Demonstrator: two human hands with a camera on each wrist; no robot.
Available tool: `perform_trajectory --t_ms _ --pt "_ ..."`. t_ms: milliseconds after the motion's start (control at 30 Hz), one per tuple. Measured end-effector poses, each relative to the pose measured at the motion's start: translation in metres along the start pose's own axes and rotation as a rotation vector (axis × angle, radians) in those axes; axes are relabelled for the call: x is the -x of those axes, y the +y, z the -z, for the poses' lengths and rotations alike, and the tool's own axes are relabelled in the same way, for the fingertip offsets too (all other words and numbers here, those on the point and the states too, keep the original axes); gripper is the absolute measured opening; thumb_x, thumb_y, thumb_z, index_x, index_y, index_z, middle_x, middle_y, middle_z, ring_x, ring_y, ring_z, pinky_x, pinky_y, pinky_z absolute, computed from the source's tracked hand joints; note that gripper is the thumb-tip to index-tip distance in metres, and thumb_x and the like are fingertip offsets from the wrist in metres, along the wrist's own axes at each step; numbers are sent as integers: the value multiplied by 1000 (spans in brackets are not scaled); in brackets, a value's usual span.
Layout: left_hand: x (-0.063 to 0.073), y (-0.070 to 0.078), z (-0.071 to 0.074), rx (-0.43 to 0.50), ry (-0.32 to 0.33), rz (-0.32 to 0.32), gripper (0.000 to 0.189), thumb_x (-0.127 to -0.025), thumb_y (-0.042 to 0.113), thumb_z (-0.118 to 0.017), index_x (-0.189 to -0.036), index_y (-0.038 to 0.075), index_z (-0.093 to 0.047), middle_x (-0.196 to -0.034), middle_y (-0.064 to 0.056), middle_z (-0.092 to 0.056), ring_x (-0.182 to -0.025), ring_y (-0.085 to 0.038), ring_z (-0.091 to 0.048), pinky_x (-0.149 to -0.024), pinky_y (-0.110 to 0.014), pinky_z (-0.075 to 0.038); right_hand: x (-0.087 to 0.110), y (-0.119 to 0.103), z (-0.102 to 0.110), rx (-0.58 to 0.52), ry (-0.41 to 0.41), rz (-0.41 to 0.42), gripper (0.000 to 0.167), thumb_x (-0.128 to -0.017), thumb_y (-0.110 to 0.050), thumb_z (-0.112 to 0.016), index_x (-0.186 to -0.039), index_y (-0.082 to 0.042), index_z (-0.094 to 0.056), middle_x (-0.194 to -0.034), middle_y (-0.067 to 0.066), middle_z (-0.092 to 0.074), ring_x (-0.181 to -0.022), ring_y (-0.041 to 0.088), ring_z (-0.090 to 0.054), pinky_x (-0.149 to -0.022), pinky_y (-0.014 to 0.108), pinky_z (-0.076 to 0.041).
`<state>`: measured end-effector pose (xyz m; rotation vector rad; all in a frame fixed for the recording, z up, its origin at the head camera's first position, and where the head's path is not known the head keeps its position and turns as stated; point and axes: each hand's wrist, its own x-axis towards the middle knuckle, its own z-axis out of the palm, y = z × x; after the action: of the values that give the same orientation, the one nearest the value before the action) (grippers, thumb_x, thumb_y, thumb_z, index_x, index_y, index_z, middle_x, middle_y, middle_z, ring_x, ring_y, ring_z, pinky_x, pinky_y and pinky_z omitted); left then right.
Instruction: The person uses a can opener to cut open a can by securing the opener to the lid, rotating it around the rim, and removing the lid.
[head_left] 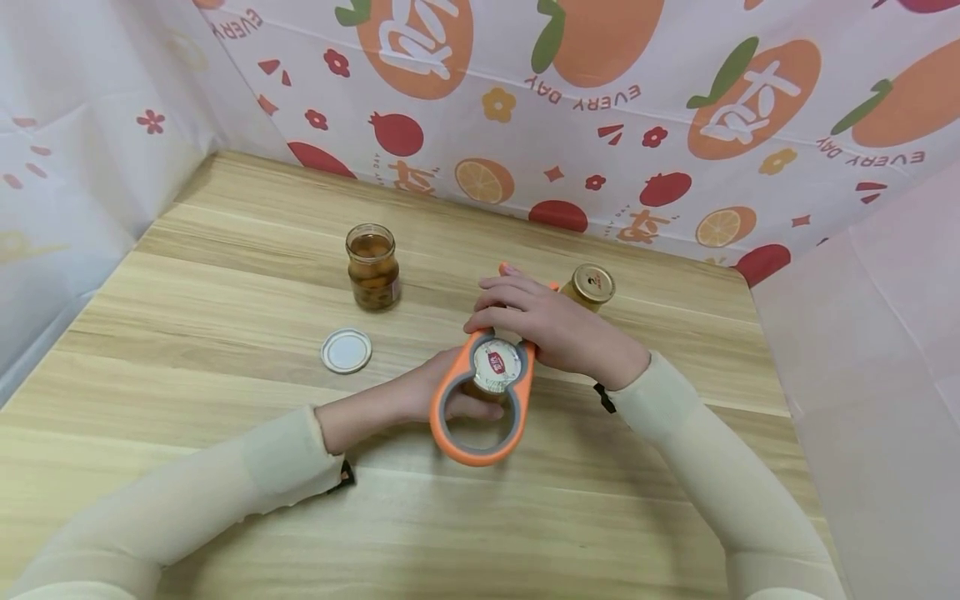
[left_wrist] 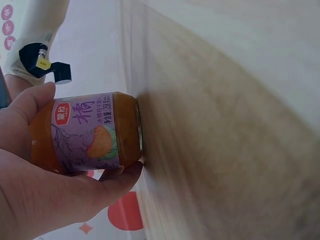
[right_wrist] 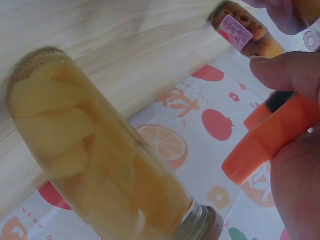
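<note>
Nearest the surface's [head_left: 600, 517] near edge, the larger ring of an orange opener [head_left: 525, 383] juts toward the person. Its smaller opening surrounds the lid [head_left: 497, 365] of a labelled jar [left_wrist: 85, 132], which stands around mid-surface. The left hand [head_left: 427, 390] has its fingers curled round that glass; slick glass could let the jar spin or tip under a twist. The right hand [head_left: 551, 321] wraps its fingers over the opener's handles; a loose squeeze might let it skid off. Farther back, left of these, lies a loose lid [head_left: 347, 350]. Toward the far edge, a capped jar [head_left: 592, 285] stands just beyond the right hand, where a wide swing could knock it. An uncapped jar [head_left: 375, 279], also toward the far edge but farther left, would likely spill if bumped.
</note>
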<state>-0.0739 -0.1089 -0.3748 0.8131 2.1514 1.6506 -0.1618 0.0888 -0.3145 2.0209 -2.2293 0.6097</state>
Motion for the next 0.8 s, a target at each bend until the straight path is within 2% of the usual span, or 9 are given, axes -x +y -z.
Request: perform_trajectory --t_ms 33,300,433,633,733,800 --pt "-1 -6 0 -5 -6 -10 80 -82 13 -81 -150 13 -38 -138 6 -57 -123 -10 -53 -106 -31 -40 0 0 0 0 0 1 42 -88 8 -69 -123 -14 -64 -120 2 -61 -136 26 -44 -123 46 -17" --pt "-3 -8 2 3 -20 -29 80 -82 14 -82 -149 11 -39 -136 4 -57 -121 -13 -54 -105 -32 -41 -1 0 0 -22 19 8 42 -86 8 -71 -121 -13 -64 -118 2 -61 -132 25 -46 -122 47 -18" --pt "-3 -6 2 7 -22 -38 79 -81 11 -82 -148 10 -39 -135 3 -57 -121 -12 -54 -105 -32 -41 -2 0 0 -21 26 6 41 -87 8 -70 -121 -13 -65 -117 1 -61 -130 23 -47 -122 47 -19" --pt "-2 5 2 32 -20 -51 75 -80 1 -80 -145 6 -43 -132 0 -59 -117 -8 -54 -102 -25 -41 -1 0 2 -32 35 0 38 -88 6 -70 -120 -14 -65 -115 1 -60 -122 21 -49 -121 49 -19" --pt "-4 -4 4 38 -32 -104 75 -84 13 -80 -147 3 -40 -135 -4 -58 -119 -11 -53 -102 -26 -41 -2 0 4 -43 45 4 38 -88 7 -69 -120 -14 -64 -114 0 -60 -119 20 -50 -121 49 -20" --pt "-6 -1 4 27 -38 -153 80 -85 25 -81 -149 4 -38 -140 -5 -55 -124 -13 -51 -106 -28 -39 -3 0 5 -47 51 5 39 -87 7 -70 -120 -14 -64 -113 0 -60 -119 20 -50 -121 49 -20"
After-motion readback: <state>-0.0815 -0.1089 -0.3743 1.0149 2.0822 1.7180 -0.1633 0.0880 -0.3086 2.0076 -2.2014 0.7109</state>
